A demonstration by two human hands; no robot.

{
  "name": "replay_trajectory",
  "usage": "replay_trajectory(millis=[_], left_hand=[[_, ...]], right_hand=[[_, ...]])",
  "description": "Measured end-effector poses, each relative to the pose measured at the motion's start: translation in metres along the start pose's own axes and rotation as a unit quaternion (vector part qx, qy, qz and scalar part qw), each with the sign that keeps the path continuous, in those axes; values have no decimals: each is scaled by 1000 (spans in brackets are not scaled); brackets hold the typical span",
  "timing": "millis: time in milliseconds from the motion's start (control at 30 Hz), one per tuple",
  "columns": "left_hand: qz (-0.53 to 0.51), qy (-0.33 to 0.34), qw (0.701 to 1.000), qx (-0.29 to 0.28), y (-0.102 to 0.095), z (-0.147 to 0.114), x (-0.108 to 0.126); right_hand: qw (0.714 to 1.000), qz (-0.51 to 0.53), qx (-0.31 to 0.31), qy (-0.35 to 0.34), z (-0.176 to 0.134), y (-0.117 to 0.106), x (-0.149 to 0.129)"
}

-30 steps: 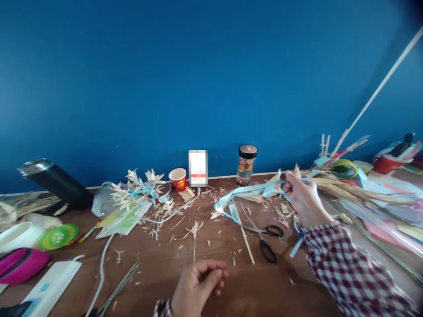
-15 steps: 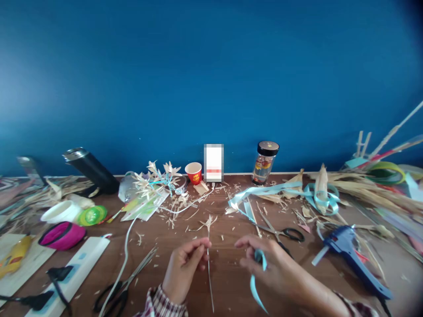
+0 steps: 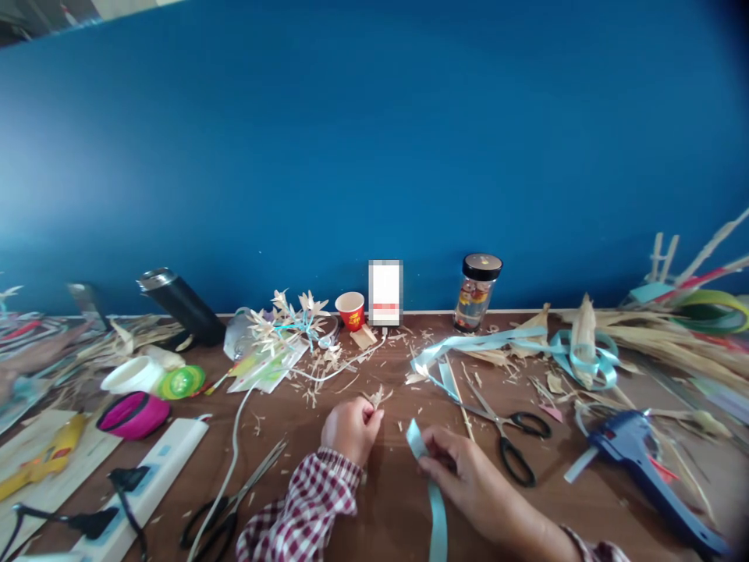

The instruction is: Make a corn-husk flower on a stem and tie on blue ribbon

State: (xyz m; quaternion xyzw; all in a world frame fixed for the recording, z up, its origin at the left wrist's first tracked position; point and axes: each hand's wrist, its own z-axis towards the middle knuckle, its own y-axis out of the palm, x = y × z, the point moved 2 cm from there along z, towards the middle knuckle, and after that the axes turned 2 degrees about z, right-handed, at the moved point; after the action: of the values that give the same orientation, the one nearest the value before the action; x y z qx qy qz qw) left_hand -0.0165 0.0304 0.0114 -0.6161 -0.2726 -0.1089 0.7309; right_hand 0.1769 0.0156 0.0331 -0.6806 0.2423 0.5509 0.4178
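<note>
My left hand (image 3: 349,431) is closed in the middle of the table. A small pale dried-husk flower (image 3: 379,396) pokes out above its fingers; its thin stem is mostly hidden by the hand. To the right, my right hand (image 3: 465,472) pinches a light blue ribbon (image 3: 438,515) between thumb and fingers. A short end of the ribbon stands up past the fingertips, and the rest hangs down toward the bottom edge. The two hands are apart. Black-handled scissors (image 3: 515,460) lie just beyond my right hand, with another pair (image 3: 225,511) left of my left sleeve.
A blue glue gun (image 3: 637,460) lies at the right. At the left are a white power strip (image 3: 155,476) and a yellow glue gun (image 3: 55,457). Husk flowers (image 3: 292,320), a red paper cup (image 3: 351,312) and a lidded jar (image 3: 477,293) stand along the back.
My left hand has turned and closed around the stem, hiding most of it. My right hand has shifted slightly and now pinches the ribbon with its end sticking up. The view has tilted a little.
</note>
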Motion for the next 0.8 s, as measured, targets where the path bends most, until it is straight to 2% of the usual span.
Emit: replay_trajectory(millis=[67,133,200,233,300,367,433,500,600,800], left_hand=[[-34,-4,999,-2,-2,1,1],[-119,-28,992,-11,-6,1,3],[-253,-84,963,-47,-10,0,8],[-334,-123,932,-77,-11,-1,12],[-498,-197,834,-135,-10,-3,23],[-600,-245,741,-174,-8,-7,35],[-644,-268,692,-186,-3,-10,45],[-663,-273,671,-186,2,-14,51],[-677,-274,658,-185,9,-20,54],[-696,-282,628,-202,19,-27,48]], right_hand=[[1000,11,-1,10,0,-2,-1],[999,45,-2,19,1,-5,0],[996,88,-6,31,2,-7,2],[994,105,-3,37,3,-8,4],[991,130,20,36,5,-9,7],[988,144,54,31,6,-11,9],[985,145,83,31,7,-13,12],[986,122,107,42,6,-17,14],[989,66,123,41,6,-21,14],[993,-51,94,51,7,-20,13]])
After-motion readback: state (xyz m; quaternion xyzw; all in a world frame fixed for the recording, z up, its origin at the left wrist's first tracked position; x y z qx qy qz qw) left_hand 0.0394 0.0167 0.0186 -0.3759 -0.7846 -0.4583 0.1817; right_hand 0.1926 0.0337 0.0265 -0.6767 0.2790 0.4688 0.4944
